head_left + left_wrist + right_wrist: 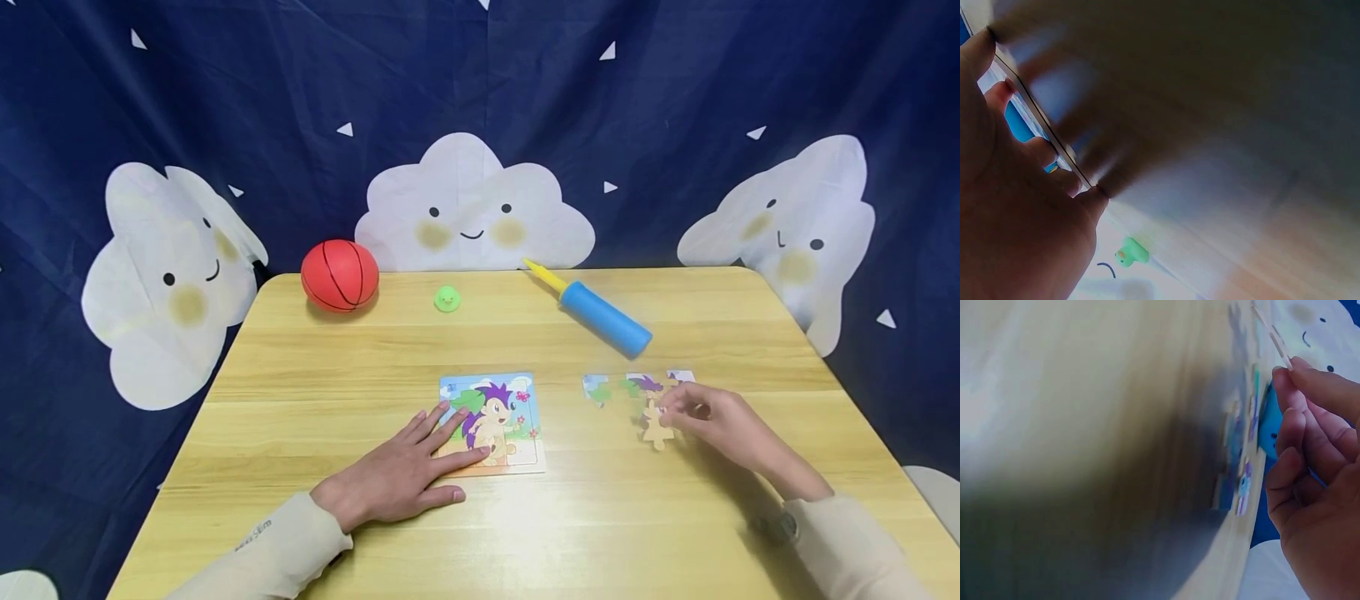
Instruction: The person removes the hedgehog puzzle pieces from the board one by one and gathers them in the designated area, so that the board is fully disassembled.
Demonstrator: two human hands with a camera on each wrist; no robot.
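My left hand (401, 471) rests with spread fingers on the left part of a hedgehog jigsaw puzzle (522, 429), partly covering it. In the left wrist view, that hand's fingers (1041, 150) lie along the thin edge of the board. Between thumb and forefinger, my right hand (720, 421) pinches a cream-coloured puzzle piece (657, 432). The right wrist view shows this puzzle piece (1280, 347) edge-on, above the table. Loose on the table near the right hand are a blue-and-green piece (597, 388), a purple-and-green piece (642, 383) and another piece (681, 376), partly hidden by the fingers.
Along the back of the wooden table (360, 350) are a red ball (340, 276), a small green duck (447, 299) and a blue hand pump (606, 318) with a yellow nozzle. Behind the table hangs a dark blue cloth (420, 75) with smiling clouds.
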